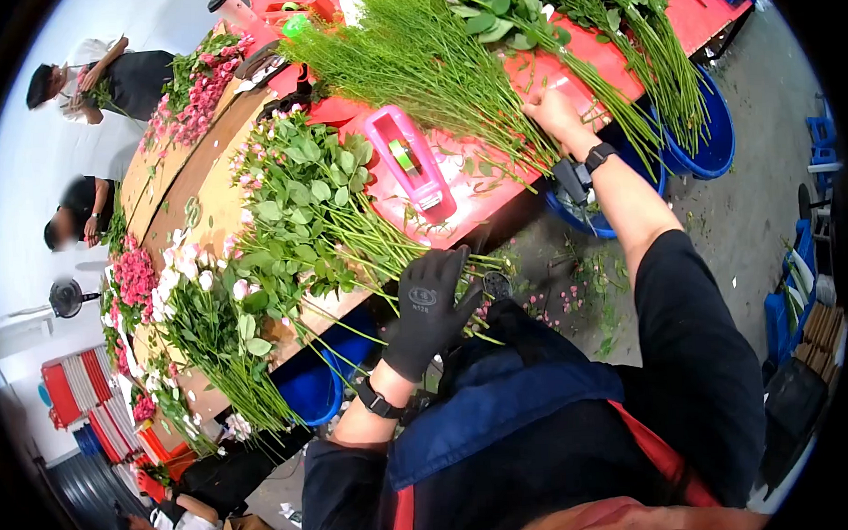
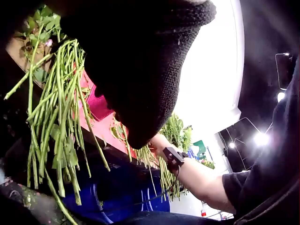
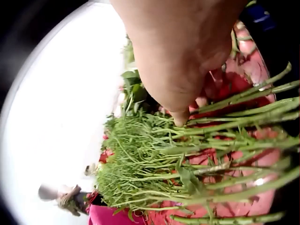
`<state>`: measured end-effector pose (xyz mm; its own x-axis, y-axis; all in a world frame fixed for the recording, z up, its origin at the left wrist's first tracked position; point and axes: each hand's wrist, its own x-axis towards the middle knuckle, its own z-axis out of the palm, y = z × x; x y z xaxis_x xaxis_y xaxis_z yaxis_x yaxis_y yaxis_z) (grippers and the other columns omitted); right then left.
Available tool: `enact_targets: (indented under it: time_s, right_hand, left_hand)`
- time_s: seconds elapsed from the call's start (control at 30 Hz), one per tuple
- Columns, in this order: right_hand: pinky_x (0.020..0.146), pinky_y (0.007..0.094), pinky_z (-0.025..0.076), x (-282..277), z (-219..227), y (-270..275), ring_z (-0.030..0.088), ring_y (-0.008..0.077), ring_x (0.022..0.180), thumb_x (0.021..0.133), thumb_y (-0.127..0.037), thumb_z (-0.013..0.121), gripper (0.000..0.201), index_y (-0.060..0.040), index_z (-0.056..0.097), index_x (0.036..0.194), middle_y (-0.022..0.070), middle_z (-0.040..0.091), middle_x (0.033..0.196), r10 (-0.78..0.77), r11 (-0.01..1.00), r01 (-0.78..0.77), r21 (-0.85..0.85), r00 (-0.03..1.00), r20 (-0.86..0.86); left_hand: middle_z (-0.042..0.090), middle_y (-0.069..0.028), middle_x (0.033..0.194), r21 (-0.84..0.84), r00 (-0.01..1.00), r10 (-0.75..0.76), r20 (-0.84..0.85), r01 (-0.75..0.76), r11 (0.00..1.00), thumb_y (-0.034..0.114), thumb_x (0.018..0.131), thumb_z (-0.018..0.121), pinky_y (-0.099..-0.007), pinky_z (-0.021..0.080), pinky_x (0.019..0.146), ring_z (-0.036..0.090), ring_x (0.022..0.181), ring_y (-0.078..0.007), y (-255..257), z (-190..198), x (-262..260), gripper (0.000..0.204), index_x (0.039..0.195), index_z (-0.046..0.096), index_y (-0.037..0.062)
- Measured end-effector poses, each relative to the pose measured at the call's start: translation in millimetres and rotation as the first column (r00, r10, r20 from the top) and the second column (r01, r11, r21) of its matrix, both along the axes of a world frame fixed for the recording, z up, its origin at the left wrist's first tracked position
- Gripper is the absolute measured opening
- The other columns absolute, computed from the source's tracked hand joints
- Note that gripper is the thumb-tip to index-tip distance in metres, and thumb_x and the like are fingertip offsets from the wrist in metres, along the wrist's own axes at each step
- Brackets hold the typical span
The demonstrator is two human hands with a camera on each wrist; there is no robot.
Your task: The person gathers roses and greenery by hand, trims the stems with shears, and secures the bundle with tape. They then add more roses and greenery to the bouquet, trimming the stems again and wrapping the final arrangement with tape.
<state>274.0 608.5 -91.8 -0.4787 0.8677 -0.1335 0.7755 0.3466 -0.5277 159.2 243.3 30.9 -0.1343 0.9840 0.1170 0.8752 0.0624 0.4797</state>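
Note:
My left hand (image 1: 427,312), in a black knit glove, is over the cut ends of the pink rose stems (image 1: 376,234), its thumb spread from its fingers. In the left wrist view the dark glove (image 2: 140,70) covers much of the picture, with the rose stems (image 2: 58,112) hanging beside it. My bare right hand (image 1: 557,115) is at the lower stems of a bundle of feathery greenery (image 1: 417,60) on the red tabletop. In the right wrist view the right hand's fingertips (image 3: 180,117) pinch at a green stem; its other fingers are partly hidden.
A pink tape dispenser (image 1: 406,158) stands between the roses and greenery. More leafy stems (image 1: 614,81) overhang the table's right edge above blue buckets (image 1: 709,134). White roses (image 1: 200,273) lie at the left, over another blue bucket (image 1: 312,390). People (image 1: 109,80) work across the table.

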Motion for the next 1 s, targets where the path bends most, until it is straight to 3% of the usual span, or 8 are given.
enact_targets:
  time_s: [0.17, 0.33, 0.43, 0.57, 0.67, 0.77, 0.93, 1.0]
  right_hand:
    - [0.082, 0.0453, 0.049, -20, 29, -22, 0.063, 0.0358, 0.09, 0.078, -0.023, 0.062, 0.026, -0.0011, 0.066, 0.092, 0.023, 0.065, 0.09, -0.046, 0.963, 0.036, 0.267, 0.999, 0.029]
    - [0.077, 0.0448, 0.048, -18, 0, -8, 0.063, 0.0367, 0.087, 0.082, -0.027, 0.059, 0.024, -0.0047, 0.065, 0.091, 0.0195, 0.065, 0.09, -0.048, 0.997, 0.05, 0.055, 0.998, -0.043]
    - [0.077, 0.0464, 0.048, -23, 45, -29, 0.062, 0.038, 0.087, 0.083, -0.023, 0.057, 0.025, -0.0025, 0.065, 0.095, 0.0203, 0.065, 0.09, -0.003, 0.945, 0.065, 0.321, 0.982, -0.191]
    - [0.071, 0.0428, 0.05, 10, 112, -97, 0.062, 0.0343, 0.079, 0.083, -0.014, 0.059, 0.015, -0.0052, 0.064, 0.095, 0.0153, 0.064, 0.082, 0.163, 0.812, -0.02, 0.583, 0.967, -0.194]
    - [0.068, 0.0402, 0.05, 31, 80, -96, 0.063, 0.0312, 0.075, 0.082, -0.014, 0.063, 0.014, -0.0051, 0.065, 0.093, 0.0134, 0.064, 0.081, 0.17, 0.792, 0.017, 0.61, 0.954, -0.248]
    - [0.067, 0.0372, 0.049, 38, 88, -86, 0.063, 0.0291, 0.074, 0.082, -0.017, 0.065, 0.015, -0.0051, 0.066, 0.092, 0.0123, 0.064, 0.081, 0.0, 0.893, 0.178, 0.413, 0.918, -0.396]
    - [0.069, 0.0334, 0.049, 43, 139, -119, 0.065, 0.0247, 0.075, 0.084, -0.014, 0.064, 0.017, -0.0022, 0.067, 0.095, 0.0115, 0.066, 0.082, 0.032, 0.882, 0.194, 0.429, 0.884, -0.466]
    - [0.064, 0.0303, 0.049, 54, 136, -124, 0.063, 0.0183, 0.07, 0.085, -0.013, 0.063, 0.017, 0.0, 0.067, 0.095, 0.0087, 0.066, 0.079, -0.05, 0.959, 0.202, 0.199, 0.812, -0.582]
  left_hand:
    - [0.058, -0.0155, 0.109, 0.005, 0.999, -0.01, 0.046, 0.01, 1.0, 0.026, 0.078, 0.069, -0.0427, 0.042, 0.085, 0.055, 0.1, -0.0326, -8, 2, -2, 0.056, 0.127, 0.052, 0.0062]
    - [0.059, -0.0144, 0.106, -0.056, 0.997, 0.02, 0.075, -0.016, 0.998, 0.027, 0.078, 0.068, -0.0426, 0.042, 0.084, 0.055, 0.099, -0.0317, -22, 3, -5, 0.054, 0.126, 0.052, 0.0077]
    - [0.059, -0.0139, 0.107, -0.026, 0.997, 0.038, 0.064, -0.036, 0.999, 0.028, 0.078, 0.069, -0.0426, 0.042, 0.084, 0.055, 0.1, -0.0314, -33, 5, -8, 0.053, 0.125, 0.053, 0.0084]
    - [0.062, -0.0143, 0.102, 0.054, 0.995, 0.059, 0.084, -0.064, 0.996, 0.026, 0.078, 0.07, -0.0433, 0.045, 0.079, 0.059, 0.094, -0.0315, -45, -1, -14, 0.047, 0.118, 0.057, 0.0067]
    - [0.064, -0.015, 0.097, 0.146, 0.988, 0.035, 0.152, -0.057, 0.988, 0.024, 0.077, 0.071, -0.0429, 0.048, 0.073, 0.061, 0.086, -0.0321, -51, -12, -13, 0.044, 0.115, 0.058, 0.0054]
    - [0.064, -0.0156, 0.096, 0.154, 0.992, 0.0, 0.124, -0.019, 0.988, 0.022, 0.078, 0.071, -0.0408, 0.05, 0.073, 0.063, 0.084, -0.0318, -47, -11, -12, 0.044, 0.115, 0.058, 0.0034]
    - [0.064, -0.0148, 0.097, 0.111, 0.886, 0.084, 0.457, -0.15, 0.982, 0.025, 0.08, 0.071, -0.0356, 0.05, 0.078, 0.064, 0.088, -0.026, -33, -18, -8, 0.046, 0.117, 0.056, 0.0006]
    - [0.064, -0.0132, 0.101, 0.074, 0.808, 0.096, 0.581, -0.17, 0.983, 0.027, 0.082, 0.071, -0.0331, 0.051, 0.079, 0.063, 0.091, -0.0208, -28, -27, -5, 0.05, 0.12, 0.055, 0.0003]
